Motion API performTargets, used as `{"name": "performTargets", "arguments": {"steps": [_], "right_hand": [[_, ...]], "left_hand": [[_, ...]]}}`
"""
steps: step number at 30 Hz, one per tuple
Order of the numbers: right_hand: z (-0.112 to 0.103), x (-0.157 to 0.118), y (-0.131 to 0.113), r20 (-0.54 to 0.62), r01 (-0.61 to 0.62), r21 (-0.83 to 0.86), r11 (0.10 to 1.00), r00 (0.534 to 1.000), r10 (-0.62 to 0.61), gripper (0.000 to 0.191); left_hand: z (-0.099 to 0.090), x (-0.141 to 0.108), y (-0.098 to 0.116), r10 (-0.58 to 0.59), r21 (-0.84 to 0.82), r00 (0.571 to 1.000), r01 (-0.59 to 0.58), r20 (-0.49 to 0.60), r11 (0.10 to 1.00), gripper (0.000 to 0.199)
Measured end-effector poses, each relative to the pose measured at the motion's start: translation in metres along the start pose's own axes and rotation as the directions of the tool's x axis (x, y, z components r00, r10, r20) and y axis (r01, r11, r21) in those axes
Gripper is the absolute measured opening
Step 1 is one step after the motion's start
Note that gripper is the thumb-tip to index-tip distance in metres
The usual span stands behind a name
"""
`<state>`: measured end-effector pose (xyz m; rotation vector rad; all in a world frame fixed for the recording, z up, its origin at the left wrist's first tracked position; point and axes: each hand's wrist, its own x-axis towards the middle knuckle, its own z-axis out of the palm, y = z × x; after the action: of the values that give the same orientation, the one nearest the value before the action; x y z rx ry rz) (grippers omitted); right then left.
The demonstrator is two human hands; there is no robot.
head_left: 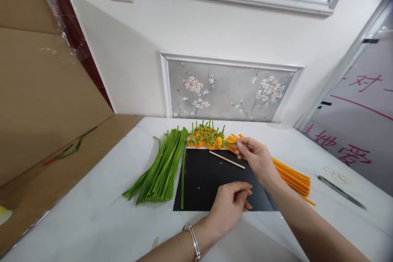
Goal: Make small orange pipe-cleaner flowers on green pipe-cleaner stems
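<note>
My right hand (256,157) pinches the green stem of a small orange pipe-cleaner pumpkin (219,143), tipped on its side beside a cluster of similar orange pieces with green stems (204,133). Below it, my left hand (231,202) hovers over the black mat (202,176), its fingers curled; whether anything is between them cannot be made out. A thin wooden stick (227,159) lies across the upper part of the mat. One green pipe cleaner (183,180) runs along the mat's left edge.
A bundle of green pipe cleaners (162,168) lies left of the mat. Orange pipe cleaners (293,176) extend under my right hand. Tweezers (342,192) and clear rings (337,175) are at the right. Cardboard (46,102) stands at the left, a wall (138,86) behind.
</note>
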<state>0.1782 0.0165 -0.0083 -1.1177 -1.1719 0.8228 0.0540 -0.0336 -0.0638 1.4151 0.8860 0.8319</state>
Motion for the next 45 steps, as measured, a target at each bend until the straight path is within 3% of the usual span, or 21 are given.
{"name": "performTargets", "arguments": {"steps": [2,4,7,9,11,17,26,32,37,41,45], "right_hand": [[0.013,0.014,0.002,0.062,0.087,-0.155,0.984,0.995,-0.079,0.024],[0.027,0.028,0.004,0.153,0.246,-0.357,0.901,0.967,-0.204,0.013],[0.047,0.046,0.006,0.391,0.496,-0.519,0.696,0.862,-0.323,0.019],[0.058,0.055,0.007,0.521,0.575,-0.583,0.575,0.807,-0.279,0.023],[0.067,0.061,0.007,0.588,0.604,-0.641,0.474,0.783,-0.202,0.024],[0.078,0.078,0.008,0.611,0.599,-0.718,0.353,0.786,-0.092,0.023],[0.078,0.081,0.012,0.608,0.589,-0.750,0.302,0.793,-0.035,0.015],[0.080,0.090,-0.011,0.631,0.641,-0.717,0.274,0.764,-0.135,0.015],[0.091,0.099,-0.022,0.635,0.661,-0.685,0.307,0.748,-0.194,0.018],[0.090,0.094,-0.030,0.591,0.639,-0.690,0.339,0.769,-0.245,0.023],[0.072,0.072,-0.038,0.505,0.593,-0.640,0.488,0.804,-0.315,0.031]], "left_hand": [[0.003,0.003,0.001,-0.043,-0.034,0.999,0.043,-0.004,0.998,0.027],[0.003,0.005,0.001,-0.083,-0.082,0.997,0.081,-0.012,0.993,0.027],[0.001,0.005,0.001,-0.107,-0.130,0.994,0.107,0.008,0.986,0.026],[-0.001,0.004,-0.001,-0.131,-0.169,0.991,0.133,0.021,0.977,0.025],[-0.003,0.003,-0.004,-0.139,-0.214,0.989,0.145,0.040,0.966,0.025],[-0.001,0.006,-0.013,-0.149,-0.257,0.986,0.163,0.071,0.953,0.030],[0.000,0.010,-0.021,-0.160,-0.202,0.984,0.172,0.074,0.964,0.030],[0.001,0.011,-0.023,-0.160,-0.195,0.983,0.175,0.092,0.965,0.027],[0.003,0.011,-0.025,-0.155,-0.190,0.984,0.170,0.091,0.967,0.028],[0.003,0.011,-0.025,-0.139,-0.188,0.986,0.154,0.091,0.970,0.028],[0.002,0.010,-0.024,-0.124,-0.185,0.987,0.141,0.098,0.973,0.025]]}}
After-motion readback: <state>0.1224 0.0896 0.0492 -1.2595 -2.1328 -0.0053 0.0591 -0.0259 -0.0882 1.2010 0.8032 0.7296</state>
